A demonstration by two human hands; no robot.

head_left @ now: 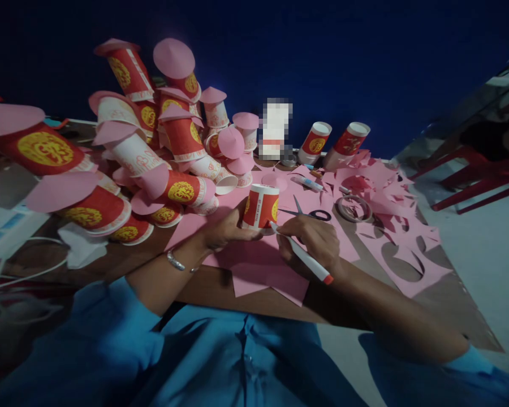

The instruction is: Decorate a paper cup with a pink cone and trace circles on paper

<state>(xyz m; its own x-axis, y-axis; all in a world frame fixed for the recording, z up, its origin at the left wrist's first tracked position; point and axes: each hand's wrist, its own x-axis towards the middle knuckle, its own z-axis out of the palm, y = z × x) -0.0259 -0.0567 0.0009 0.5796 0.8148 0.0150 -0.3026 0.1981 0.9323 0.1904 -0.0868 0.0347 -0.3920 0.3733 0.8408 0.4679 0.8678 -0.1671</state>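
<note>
My left hand [227, 230] is closed around the side of a red and white paper cup [261, 206] with yellow round prints, held upside down over pink paper. A white marker pen [307, 259] with a red end is gripped in my right hand [316, 240], its tip at the lower right side of the cup. Just beyond the right hand lie scissors [303, 210] with dark handles. Under both hands are sheets of pink paper [254, 254], and a flat pink paper cone [274, 181] rests behind the cup.
Several cups with pink cone tops [182, 135] are piled at the left. Two stacks of red cups [316, 141] stand at the back. Cut pink paper scraps [390, 198] and a tape roll [354, 209] lie at the right. A red stool [470, 175] is beyond the table.
</note>
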